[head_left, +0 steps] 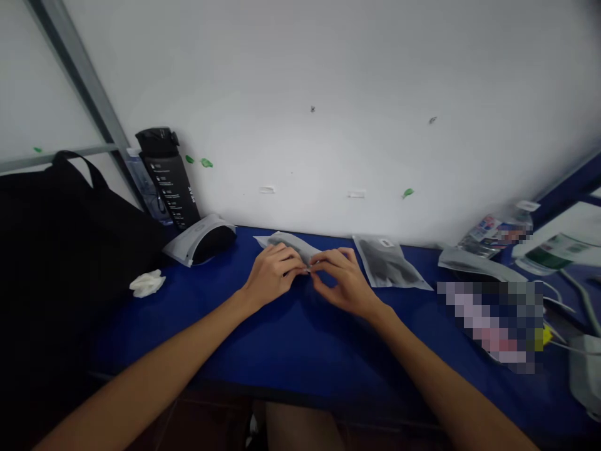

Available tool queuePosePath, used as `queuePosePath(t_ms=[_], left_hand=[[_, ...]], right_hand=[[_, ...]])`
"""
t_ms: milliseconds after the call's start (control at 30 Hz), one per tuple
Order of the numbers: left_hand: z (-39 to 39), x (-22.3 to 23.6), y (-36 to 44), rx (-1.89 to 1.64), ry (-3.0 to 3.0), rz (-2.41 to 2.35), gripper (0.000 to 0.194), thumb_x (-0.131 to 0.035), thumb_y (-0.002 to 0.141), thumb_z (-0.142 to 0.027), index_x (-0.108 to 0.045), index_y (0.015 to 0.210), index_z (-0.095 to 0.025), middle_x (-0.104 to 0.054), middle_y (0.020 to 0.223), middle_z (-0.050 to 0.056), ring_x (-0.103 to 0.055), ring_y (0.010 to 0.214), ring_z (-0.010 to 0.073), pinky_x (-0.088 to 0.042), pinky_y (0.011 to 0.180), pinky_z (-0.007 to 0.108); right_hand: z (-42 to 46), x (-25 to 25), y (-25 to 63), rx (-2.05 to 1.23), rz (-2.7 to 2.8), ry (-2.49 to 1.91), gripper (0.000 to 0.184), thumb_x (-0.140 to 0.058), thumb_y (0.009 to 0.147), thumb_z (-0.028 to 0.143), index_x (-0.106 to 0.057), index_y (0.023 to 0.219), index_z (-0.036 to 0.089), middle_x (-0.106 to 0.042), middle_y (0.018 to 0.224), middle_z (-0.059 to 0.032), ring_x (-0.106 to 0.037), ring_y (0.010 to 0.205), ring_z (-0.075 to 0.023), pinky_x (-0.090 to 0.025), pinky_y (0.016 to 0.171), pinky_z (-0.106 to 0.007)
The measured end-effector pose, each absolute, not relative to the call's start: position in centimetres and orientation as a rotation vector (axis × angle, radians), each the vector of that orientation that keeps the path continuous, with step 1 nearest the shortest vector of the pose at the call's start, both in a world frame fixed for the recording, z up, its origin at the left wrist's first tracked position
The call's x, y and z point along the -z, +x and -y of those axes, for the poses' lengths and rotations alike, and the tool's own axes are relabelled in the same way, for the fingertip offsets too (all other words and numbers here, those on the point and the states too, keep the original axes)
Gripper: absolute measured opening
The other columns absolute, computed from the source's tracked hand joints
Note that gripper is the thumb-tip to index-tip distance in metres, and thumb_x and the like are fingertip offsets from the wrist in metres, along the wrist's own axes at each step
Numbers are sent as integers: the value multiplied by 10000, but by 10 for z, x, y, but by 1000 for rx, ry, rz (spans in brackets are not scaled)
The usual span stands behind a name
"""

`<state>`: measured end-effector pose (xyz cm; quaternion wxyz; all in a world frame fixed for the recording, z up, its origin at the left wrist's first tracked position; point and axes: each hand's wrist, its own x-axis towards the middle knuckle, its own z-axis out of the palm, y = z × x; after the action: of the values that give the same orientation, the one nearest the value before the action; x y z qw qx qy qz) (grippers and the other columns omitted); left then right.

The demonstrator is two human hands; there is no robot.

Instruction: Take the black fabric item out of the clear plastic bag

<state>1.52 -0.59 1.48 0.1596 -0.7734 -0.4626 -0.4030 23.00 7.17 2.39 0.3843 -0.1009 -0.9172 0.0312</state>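
A frosted zip bag (295,243) lies on the blue table near the wall, partly covered by my hands. My left hand (277,270) pinches its near edge with thumb and fingers. Right beside it, my right hand (340,279) has its fingertips closed on the same edge, so the two hands nearly meet. What the bag contains is mostly hidden. To the right lies a second frosted zip bag (387,263) with dark contents and a small label. On the left a third frosted bag (200,238) stands partly open, with black material showing.
A black bottle (169,181) leans by the wall beside a large black bag (70,250). A crumpled tissue (147,284) lies at left. On the right are a plastic bottle (502,228), another frosted bag (479,263), a pixelated area, cables and a white box (585,369).
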Motion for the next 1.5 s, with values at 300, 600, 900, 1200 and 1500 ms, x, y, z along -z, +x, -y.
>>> queuePosePath(t_ms=[300, 600, 900, 1200, 1500], left_hand=[[-7, -22, -47, 1245, -1885, 1704, 106, -776, 914, -232, -774, 808, -230, -787, 936, 17, -674, 890, 227, -508, 861, 391], [-5, -19, -47, 1273, -1878, 1848, 49, -764, 925, -253, -776, 881, -233, -758, 914, 22, -672, 865, 216, -525, 793, 343], [-4, -16, -35, 1326, -2103, 1815, 68, -811, 899, -260, -762, 876, -218, -723, 945, 17, -661, 869, 188, -506, 747, 304], [2, -21, -21, 1199, -2066, 1657, 207, -793, 935, -359, -688, 837, -211, -709, 903, 12, -633, 844, 198, -485, 816, 366], [12, -11, 18, 874, -2160, 1253, 276, -486, 996, -38, -703, 1051, -199, -740, 982, 73, -691, 911, 222, -556, 809, 386]], right_hand=[[-96, -31, 247, 57, 2062, -502, 92, -671, 910, 174, -646, 914, 262, -759, 1010, -31, -713, 961, -265, -391, 950, -493], [-105, -23, 249, -104, 2051, -627, 129, -669, 814, 170, -569, 832, 250, -717, 974, -28, -671, 943, -265, -412, 897, -452], [-95, -15, 238, -236, 2356, -513, 123, -778, 898, 297, -677, 953, 252, -690, 1033, -43, -654, 964, -248, -483, 875, -426], [-93, -21, 236, -154, 2335, -487, 91, -500, 1083, 250, -560, 1014, 252, -654, 1042, -76, -645, 853, -227, -514, 793, -412], [-81, -19, 224, -243, 2064, -487, 50, -474, 1101, 277, -515, 1078, 262, -580, 1080, -73, -592, 743, -189, -543, 714, -370]])
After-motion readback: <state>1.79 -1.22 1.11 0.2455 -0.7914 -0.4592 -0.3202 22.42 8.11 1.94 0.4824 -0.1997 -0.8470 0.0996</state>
